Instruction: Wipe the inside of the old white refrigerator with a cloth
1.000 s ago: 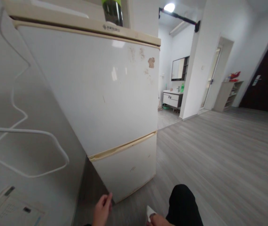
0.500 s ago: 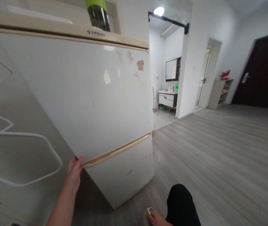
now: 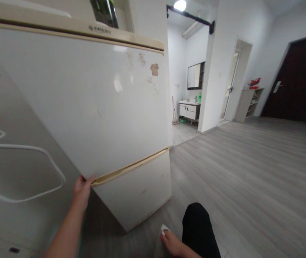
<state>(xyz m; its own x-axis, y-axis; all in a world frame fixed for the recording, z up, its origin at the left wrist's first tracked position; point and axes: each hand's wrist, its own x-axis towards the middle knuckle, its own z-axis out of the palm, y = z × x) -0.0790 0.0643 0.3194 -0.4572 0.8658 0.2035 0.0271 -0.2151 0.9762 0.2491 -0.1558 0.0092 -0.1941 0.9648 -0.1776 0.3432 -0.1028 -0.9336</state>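
An old white two-door refrigerator (image 3: 83, 96) with cream trim stands in front of me. My left hand (image 3: 82, 190) grips the left edge of its upper door, at the lower corner beside the cream strip (image 3: 131, 167). Its fingertips go behind the edge, out of sight, while the thumb lies on the front. Low down, beside my knee, my right hand (image 3: 172, 243) is closed on a small crumpled white cloth (image 3: 165, 228); it may be a tissue. Stains and a brown peeled patch (image 3: 154, 69) mark the upper door. The lower door (image 3: 139, 195) sits under the strip.
A white cable (image 3: 32, 147) loops at the left. A dark jar (image 3: 104, 13) stands on top of the refrigerator. My black-clad knee (image 3: 197, 225) is above the grey wood floor (image 3: 239, 172). Beyond are a washbasin cabinet (image 3: 189, 110), a shelf unit (image 3: 248, 104) and a dark door (image 3: 298, 79).
The view has shifted, so the refrigerator appears further left and slightly higher. My left hand stays on the door edge. My right hand, with the white cloth, shows a little higher and further left.
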